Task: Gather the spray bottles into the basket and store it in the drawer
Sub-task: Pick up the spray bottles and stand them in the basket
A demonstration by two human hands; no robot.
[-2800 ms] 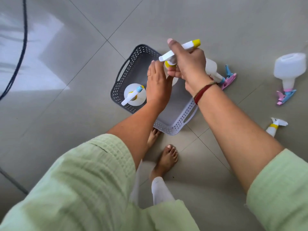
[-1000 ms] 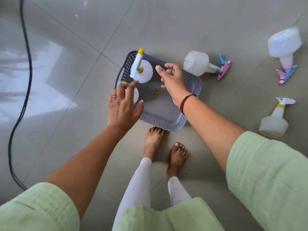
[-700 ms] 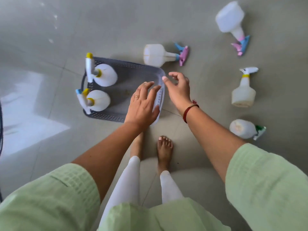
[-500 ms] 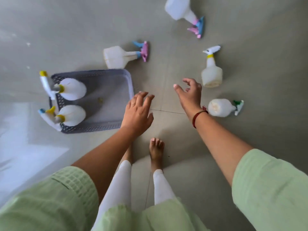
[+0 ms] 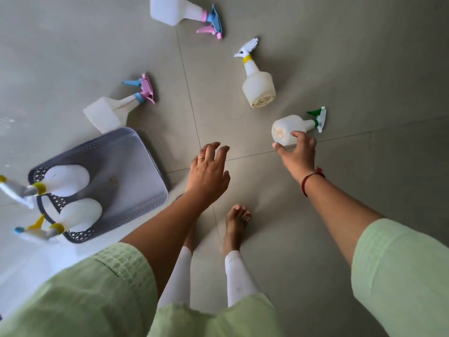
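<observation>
On the grey tiled floor (image 5: 364, 69), at the far left, sat the basket (image 5: 136, 181), a shallow grey plastic tray with rounded corners and perforated walls. Two white bottles stood in its left end, one with a yellow collar (image 5: 65, 180) and one with a yellow-and-blue trigger (image 5: 77, 215), their spray heads poking out over the rim. By my reading that made two bottles gathered and four left on the floor; no drawer was in view, so storing had not begun.

Just beyond the basket's far corner lay a squarish, translucent bottle with a pink-and-blue trigger (image 5: 109, 113), on its side. Right of the basket, over bare tile, hovered the left hand (image 5: 209, 173), its fingers (image 5: 213, 149) loosely spread and curled, holding nothing. Well beyond the basket, at the top edge, lay a second pink-and-blue bottle (image 5: 175, 9), partly cut off. Farther right of the basket lay a rounded, cloudy bottle with a white head and yellow collar (image 5: 257, 86). Farthest from the basket lay a small smooth bottle with a green-and-white nozzle (image 5: 291, 128), the right hand (image 5: 298, 156) reaching over its base, fingers (image 5: 297, 136) spread and just touching it, not yet closed around it
</observation>
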